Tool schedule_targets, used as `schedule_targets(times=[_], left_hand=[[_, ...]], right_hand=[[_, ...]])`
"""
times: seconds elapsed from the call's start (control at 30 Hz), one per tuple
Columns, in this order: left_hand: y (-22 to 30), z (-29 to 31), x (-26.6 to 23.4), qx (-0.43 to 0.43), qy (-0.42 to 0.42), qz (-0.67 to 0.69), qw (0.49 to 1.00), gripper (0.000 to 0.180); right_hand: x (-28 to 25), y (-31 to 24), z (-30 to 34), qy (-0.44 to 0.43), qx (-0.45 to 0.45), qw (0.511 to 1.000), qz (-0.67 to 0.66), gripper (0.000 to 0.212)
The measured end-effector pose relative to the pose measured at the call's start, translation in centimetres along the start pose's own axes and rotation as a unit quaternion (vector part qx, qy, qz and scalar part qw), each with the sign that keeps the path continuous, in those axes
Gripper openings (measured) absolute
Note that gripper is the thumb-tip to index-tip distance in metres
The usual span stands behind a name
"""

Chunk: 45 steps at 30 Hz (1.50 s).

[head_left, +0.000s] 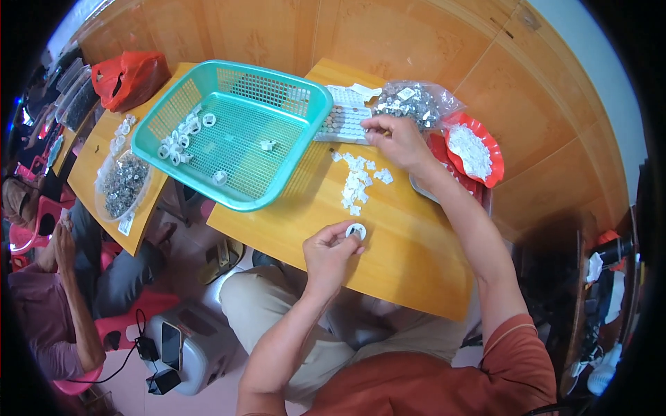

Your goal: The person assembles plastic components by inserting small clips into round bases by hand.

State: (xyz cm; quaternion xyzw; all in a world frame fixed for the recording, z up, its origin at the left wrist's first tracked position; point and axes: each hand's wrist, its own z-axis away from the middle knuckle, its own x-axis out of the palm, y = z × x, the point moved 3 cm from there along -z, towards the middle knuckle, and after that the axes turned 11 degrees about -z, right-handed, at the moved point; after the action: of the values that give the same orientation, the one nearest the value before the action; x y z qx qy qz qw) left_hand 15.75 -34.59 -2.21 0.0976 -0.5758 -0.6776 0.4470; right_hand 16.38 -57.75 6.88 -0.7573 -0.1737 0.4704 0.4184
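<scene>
Near the table's front edge my left hand (329, 255) is closed around a round white plastic part (356, 231) with a dark centre, pinched between thumb and fingers. My right hand (399, 141) reaches to the right end of a white tray (340, 136) holding rows of small metal pieces. Its thumb and forefinger are pinched together at the tray's edge; whatever lies between them is too small to name. Between the two hands a loose pile of small flat white pieces (356, 182) lies on the table (305, 232).
Left of the tray, a green plastic basket (239, 206) holds several white parts. Behind my right hand lie a clear bag of metal parts (409, 104) and a red dish (494, 154) of white pieces. A co-worker (52, 298) sits at the left by another table (87, 163).
</scene>
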Motion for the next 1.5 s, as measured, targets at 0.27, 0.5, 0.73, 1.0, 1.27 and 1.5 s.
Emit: schedule_targets(times=[0.27,0.5,0.73,1.0,1.27,1.5], left_hand=[[0.6,0.1,0.4,0.035,-0.002,0.009,0.999,0.022],[0.1,0.5,0.3,0.049,-0.015,0.035,0.998,0.024],[0.3,0.8,0.4,0.041,-0.020,0.015,0.999,0.026],[0.4,0.7,0.3,0.032,-0.008,0.014,0.999,0.023],[0.0,0.7,0.5,0.038,-0.009,0.037,0.999,0.023],[-0.3,0.8,0.5,0.047,-0.016,0.029,0.998,0.023]], right_hand=[[3.5,-2.6,11.4,-0.122,-0.007,0.982,-0.146,0.015],[5.0,-2.2,14.6,-0.044,-0.059,0.986,-0.148,0.009],[4.9,-4.0,15.3,-0.006,-0.198,0.980,-0.009,0.010],[5.8,-4.2,16.0,0.019,-0.262,0.958,0.112,0.019],[5.9,-4.7,16.2,0.023,-0.271,0.953,0.135,0.022],[5.8,-4.6,16.6,-0.006,-0.265,0.952,0.152,0.027]])
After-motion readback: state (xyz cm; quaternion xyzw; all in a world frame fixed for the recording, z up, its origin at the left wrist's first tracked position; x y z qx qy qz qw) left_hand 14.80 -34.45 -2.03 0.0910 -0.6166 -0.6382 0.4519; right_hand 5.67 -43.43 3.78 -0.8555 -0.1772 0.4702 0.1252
